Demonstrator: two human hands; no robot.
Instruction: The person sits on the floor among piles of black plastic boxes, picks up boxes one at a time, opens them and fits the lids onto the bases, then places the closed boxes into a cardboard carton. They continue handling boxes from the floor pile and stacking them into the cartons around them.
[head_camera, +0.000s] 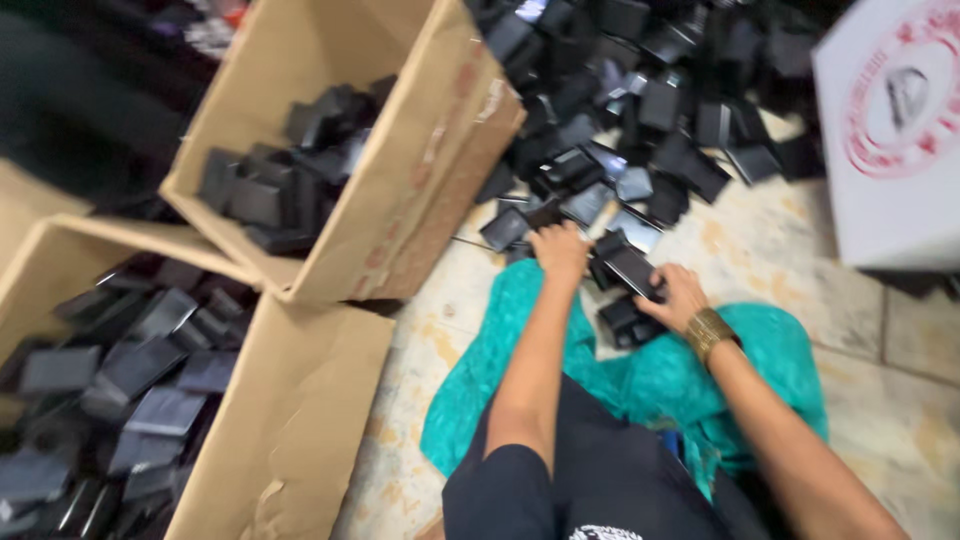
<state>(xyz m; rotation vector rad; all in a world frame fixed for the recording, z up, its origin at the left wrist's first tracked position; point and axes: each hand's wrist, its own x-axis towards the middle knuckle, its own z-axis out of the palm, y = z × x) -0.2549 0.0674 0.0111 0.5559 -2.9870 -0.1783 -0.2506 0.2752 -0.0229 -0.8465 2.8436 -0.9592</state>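
A flat black rectangular piece (632, 268) is gripped by the right hand (678, 297), just above a few more of the same lying on the teal cloth (650, 380). The left hand (560, 250) is laid knuckles-up at the near edge of the big heap of black pieces (640, 110) on the stone floor (780, 260); whether its fingers are closed on one cannot be told through the blur. Two open cardboard boxes (400, 180) partly filled with such pieces are seen to the left, one nearer (300, 420), and a white box (890, 130) at far right.
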